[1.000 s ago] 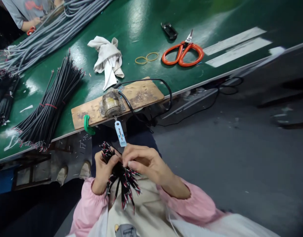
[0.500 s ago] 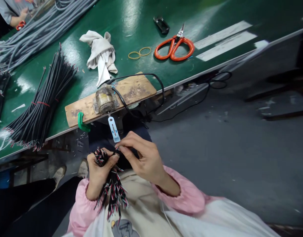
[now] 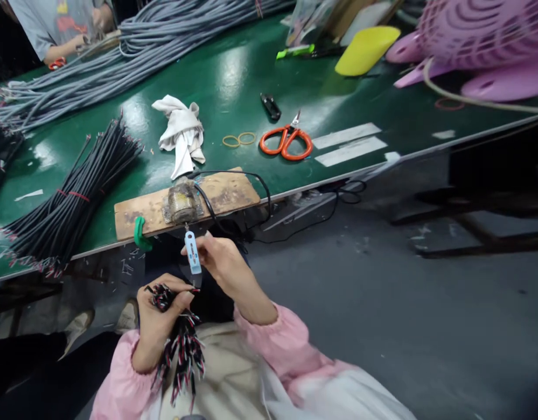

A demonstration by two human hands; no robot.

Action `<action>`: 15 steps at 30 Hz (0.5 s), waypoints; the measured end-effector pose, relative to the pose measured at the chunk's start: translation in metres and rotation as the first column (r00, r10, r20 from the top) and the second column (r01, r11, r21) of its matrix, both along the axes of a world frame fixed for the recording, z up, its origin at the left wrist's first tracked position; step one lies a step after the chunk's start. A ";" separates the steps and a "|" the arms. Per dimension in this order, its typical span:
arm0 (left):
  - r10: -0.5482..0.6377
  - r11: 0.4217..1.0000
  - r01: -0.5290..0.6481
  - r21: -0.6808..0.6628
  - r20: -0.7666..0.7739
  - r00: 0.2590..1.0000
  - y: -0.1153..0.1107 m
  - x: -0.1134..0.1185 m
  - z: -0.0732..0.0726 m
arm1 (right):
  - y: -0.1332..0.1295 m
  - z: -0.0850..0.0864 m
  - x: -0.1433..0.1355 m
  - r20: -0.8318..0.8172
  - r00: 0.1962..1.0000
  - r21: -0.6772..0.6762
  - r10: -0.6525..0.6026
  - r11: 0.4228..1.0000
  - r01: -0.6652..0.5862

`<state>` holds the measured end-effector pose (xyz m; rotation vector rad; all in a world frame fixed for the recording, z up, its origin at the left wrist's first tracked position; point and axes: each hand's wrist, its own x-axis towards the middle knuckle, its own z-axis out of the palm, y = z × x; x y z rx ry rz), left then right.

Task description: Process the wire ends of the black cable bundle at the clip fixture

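My left hand is closed around a bundle of thin black cables with red, white and black wire ends. From between its thumb and forefinger one cable end sticks out, just below a light blue plastic holder. This holder hangs from the shaft of a small motor. My right hand has its fingers curled around the blue holder, with a fingertip showing past its left side. The holder hides part of these fingers.
The motor sits on a wooden board, with a green clamp at the table edge. On the green table lie a black cable bundle, a white cloth, orange scissors and grey cables. A person works at far left.
My right hand has left the cable end and moved up to the blue holder. The left hand has brought a cable end beneath the holder. The view has tilted up, showing a pink basket.
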<state>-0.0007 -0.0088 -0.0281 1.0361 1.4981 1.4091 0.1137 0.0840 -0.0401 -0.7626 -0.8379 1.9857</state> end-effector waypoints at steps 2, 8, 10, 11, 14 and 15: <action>0.018 1.000 -0.018 0.000 -0.023 1.000 0.001 -0.003 0.000 | 0.004 0.003 -0.006 0.003 1.000 0.010 0.003 1.000 -0.003; 0.027 0.995 -0.031 -0.094 -0.049 0.998 0.007 -0.003 0.006 | -0.003 0.006 -0.015 -0.012 0.999 -0.135 0.046 0.990 -0.048; 0.020 0.992 -0.022 -0.121 -0.020 1.000 0.009 -0.002 0.009 | -0.007 0.004 -0.018 0.024 0.999 -0.168 0.044 0.985 -0.039; 0.010 0.991 -0.011 -0.135 -0.005 1.000 0.009 -0.003 0.010 | -0.009 0.003 -0.020 0.045 0.998 -0.182 0.038 0.983 -0.029; -0.032 0.985 0.040 -0.166 0.049 0.998 0.007 -0.004 0.009 | -0.016 0.000 -0.022 0.144 0.988 -0.222 0.050 0.975 -0.016; -0.048 0.983 0.059 -0.172 0.070 0.996 0.004 -0.002 0.009 | -0.019 0.003 -0.020 0.197 0.979 -0.236 0.061 0.972 -0.013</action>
